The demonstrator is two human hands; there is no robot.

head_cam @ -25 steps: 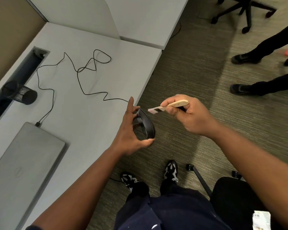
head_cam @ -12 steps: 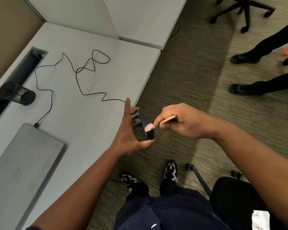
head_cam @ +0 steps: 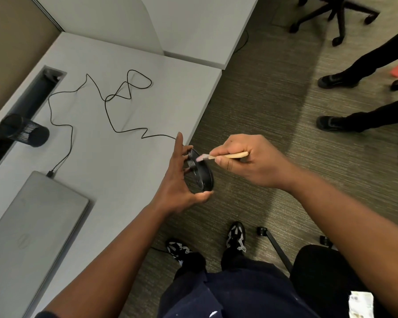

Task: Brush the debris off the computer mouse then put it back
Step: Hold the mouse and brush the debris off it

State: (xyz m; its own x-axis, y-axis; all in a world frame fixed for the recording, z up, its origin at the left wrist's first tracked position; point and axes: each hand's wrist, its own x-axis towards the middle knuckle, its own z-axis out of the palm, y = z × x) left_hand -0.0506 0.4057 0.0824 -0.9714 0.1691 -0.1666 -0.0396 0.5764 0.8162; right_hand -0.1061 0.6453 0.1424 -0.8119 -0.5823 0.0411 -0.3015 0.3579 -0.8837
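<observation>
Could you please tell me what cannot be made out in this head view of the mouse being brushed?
- Debris on the mouse: too small and dark to see.
- Brush bristles: motion-blurred, so contact with the mouse is uncertain.
- Brush handle middle: hidden inside the right hand.
- Mouse's far side: covered by the left hand.
- Laptop: cut off by the left edge.
- Cable tray contents: too dark.
</observation>
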